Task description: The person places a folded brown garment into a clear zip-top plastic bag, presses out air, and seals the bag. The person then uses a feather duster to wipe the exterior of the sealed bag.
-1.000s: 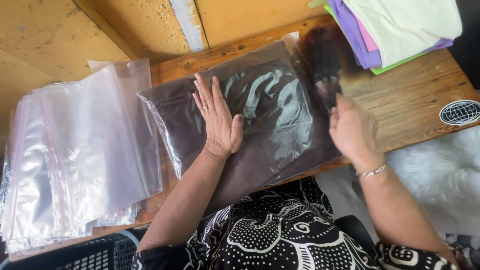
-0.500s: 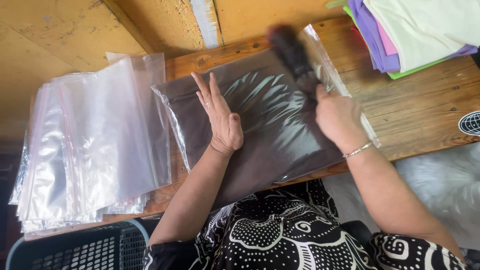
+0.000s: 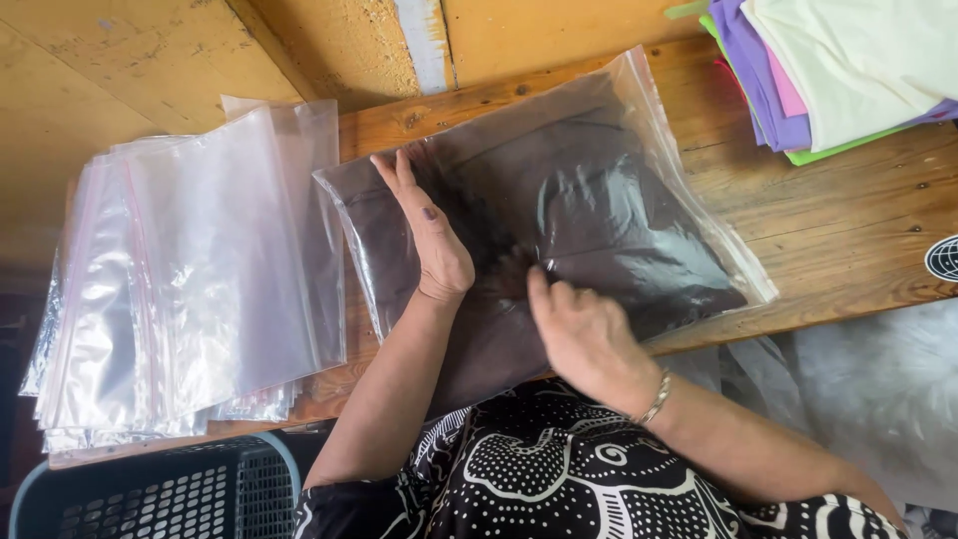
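Left hand (image 3: 429, 235) pressed flat, fingers together, on a clear plastic bag (image 3: 639, 130) holding dark brown folded cloth (image 3: 599, 220); right hand (image 3: 584, 334) flat on its near edge, atop a wooden table (image 3: 848, 230).

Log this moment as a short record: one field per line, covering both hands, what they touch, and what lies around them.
left hand: flat, palm down on the bagged dark garment
right hand: pressing the bag's near edge
bag: clear plastic, on the wooden table
left of it: stack of empty clear bags
top right: folded coloured cloths
bottom left: dark plastic basket
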